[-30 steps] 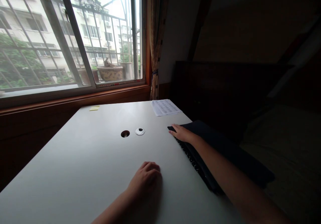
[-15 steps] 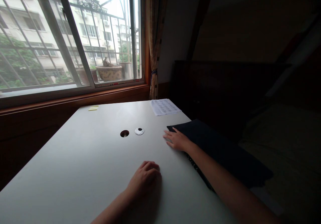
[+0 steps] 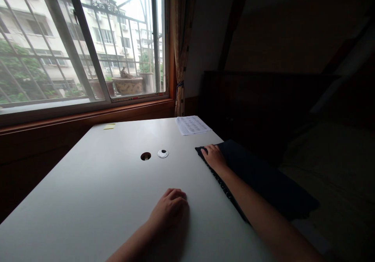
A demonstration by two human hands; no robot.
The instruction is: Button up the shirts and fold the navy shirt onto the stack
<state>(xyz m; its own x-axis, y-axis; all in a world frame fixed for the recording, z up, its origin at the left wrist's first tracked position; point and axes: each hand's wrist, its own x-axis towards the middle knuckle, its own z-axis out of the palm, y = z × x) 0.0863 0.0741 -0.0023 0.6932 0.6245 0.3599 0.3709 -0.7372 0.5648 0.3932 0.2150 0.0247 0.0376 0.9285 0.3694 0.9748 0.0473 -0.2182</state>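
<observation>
A dark navy cloth (image 3: 252, 172) lies along the right side of the white table (image 3: 96, 199) and reaches out past its edge. Its left border is black with small pale marks. My right hand (image 3: 215, 157) rests on the far left corner of this cloth, palm down, fingers apart and slightly bent, not gripping it. Lower down, my left hand (image 3: 169, 207) sits on the bare tabletop, its fingers curled in. Nothing shows in that hand, and it is apart from the cloth.
Printed sheets (image 3: 193, 125) lie at the far right corner. A yellow sticky note (image 3: 109, 126) is at the far left. Mid-table are a round hole (image 3: 145, 156) and a white round cap (image 3: 163, 153). A barred window (image 3: 88, 47) and a tied curtain (image 3: 180, 58) stand behind.
My right hand slid left off the cloth's border toward the tabletop, then moved back right onto the cloth. The cloth's border now lies flatter. My left hand stayed in place.
</observation>
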